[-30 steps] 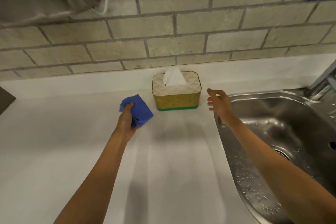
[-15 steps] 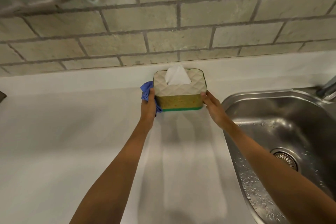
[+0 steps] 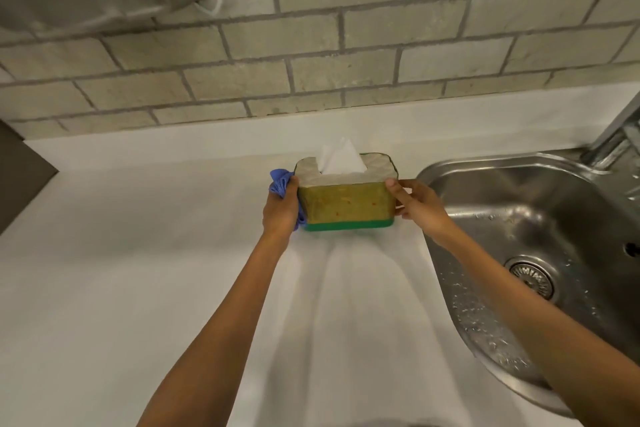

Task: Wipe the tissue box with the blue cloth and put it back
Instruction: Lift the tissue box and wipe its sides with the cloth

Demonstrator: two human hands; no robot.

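1. Tissue box (image 3: 346, 206) is pinched between both my hands near the back of the white surface (image 3: 138, 288), close to the brick wall and just left of the steel sink (image 3: 519, 218). Can't really tell if it's lifted or sitting down; the green base looks right at the surface.
2. Left hand (image 3: 281, 210) has its grip wrapped around the bunched blue cloth (image 3: 278, 184), pressing it against the box's left end. So that grip is closed on cloth, with the box behind it.
3. Right hand (image 3: 420, 204) is partly open, thumb on the front top corner, fingers around the right end. No cloth there, just steadying.
4. What could go wrong, imo: the box is only squeezed from the ends, so if I scrub hard with the left it could skid right, toward the sink, which has water drops in it.
5. Also the white tissue (image 3: 341, 158) sticking out the top could snag on the cloth and get dragged out if I wipe across the lid.
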